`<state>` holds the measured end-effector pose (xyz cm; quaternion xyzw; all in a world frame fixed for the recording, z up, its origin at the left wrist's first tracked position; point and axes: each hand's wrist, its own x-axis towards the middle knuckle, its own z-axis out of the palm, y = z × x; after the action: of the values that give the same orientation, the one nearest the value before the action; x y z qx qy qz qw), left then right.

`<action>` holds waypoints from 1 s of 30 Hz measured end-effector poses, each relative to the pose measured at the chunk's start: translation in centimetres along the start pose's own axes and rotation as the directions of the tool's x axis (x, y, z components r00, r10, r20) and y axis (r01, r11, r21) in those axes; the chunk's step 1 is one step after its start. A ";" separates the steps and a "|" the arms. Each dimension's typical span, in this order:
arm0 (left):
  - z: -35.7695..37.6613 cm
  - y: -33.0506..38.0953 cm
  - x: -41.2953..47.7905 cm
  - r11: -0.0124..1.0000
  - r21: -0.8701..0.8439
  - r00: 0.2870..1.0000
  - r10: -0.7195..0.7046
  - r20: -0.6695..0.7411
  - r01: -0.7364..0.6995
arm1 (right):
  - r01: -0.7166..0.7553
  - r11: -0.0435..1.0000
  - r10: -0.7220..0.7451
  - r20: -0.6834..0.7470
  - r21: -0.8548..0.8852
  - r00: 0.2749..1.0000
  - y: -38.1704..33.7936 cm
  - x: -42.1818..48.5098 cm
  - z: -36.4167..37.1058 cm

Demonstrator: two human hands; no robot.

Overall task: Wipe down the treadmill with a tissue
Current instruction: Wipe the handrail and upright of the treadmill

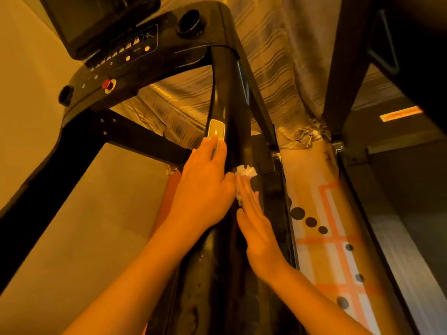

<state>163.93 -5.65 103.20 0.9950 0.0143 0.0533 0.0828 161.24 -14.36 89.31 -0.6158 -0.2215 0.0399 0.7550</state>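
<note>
Item: treadmill, black, which we see from above its right side. Console in the upper left of the frame, bearing a dark screen, a round cup holder and a red knob. Handrail runs from the console down through the centre of the frame, with a silver sensor plate set into it. Left hand, centre: we note it laid over the handrail, fingers stretched along it, fingertips reaching the lower edge of the sensor plate, thumb against the rail's right side. Right hand, just right of and below the left: flat, fingers straight and together, pressing the tissue to the right flank of the handrail. Tissue: white, crumpled, showing above and beside those fingertips, just right of the left thumb. Surroundings: striped curtain across the upper centre; a pale roll with black dots and orange lines at right.
</note>
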 end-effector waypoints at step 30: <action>-1.5 3.4 -12.0 0.985 0.097 0.987 -0.148 0.066 0.141 | 0.044 0.981 -0.033 0.060 -0.190 0.998 -1.0 9.0 -2.0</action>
<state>151.94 -9.19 103.96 0.9954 0.0858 0.0103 0.0412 169.86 -13.43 92.50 -0.6798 -0.2577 0.0212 0.6863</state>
